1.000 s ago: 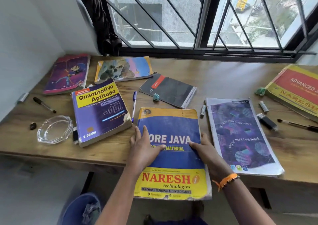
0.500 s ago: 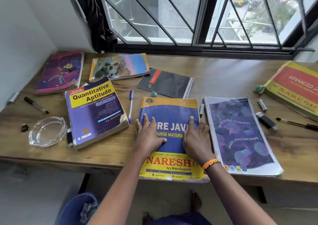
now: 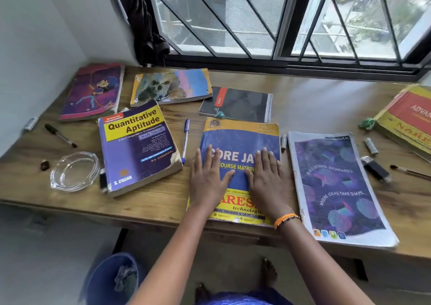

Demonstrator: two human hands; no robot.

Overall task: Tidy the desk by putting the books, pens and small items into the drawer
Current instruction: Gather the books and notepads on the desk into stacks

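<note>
A blue and yellow Core Java book lies flat at the desk's front edge. My left hand and my right hand both press flat on its cover, fingers straight. Left of it lies a blue pen and the thick Quantitative Aptitude book. A purple notebook lies to the right. Behind are a dark spiral notebook, a landscape-cover book and a purple cartoon book. No drawer is visible.
The wooden desk stands under a barred window. A glass ashtray, black pen and small dark item sit left. At right: a red-yellow book, lighter, batteries, a brush. A blue bin is below.
Both hands slid the Core Java book away from me, fully onto the desk, and moved from its sides to lie flat on the cover.
</note>
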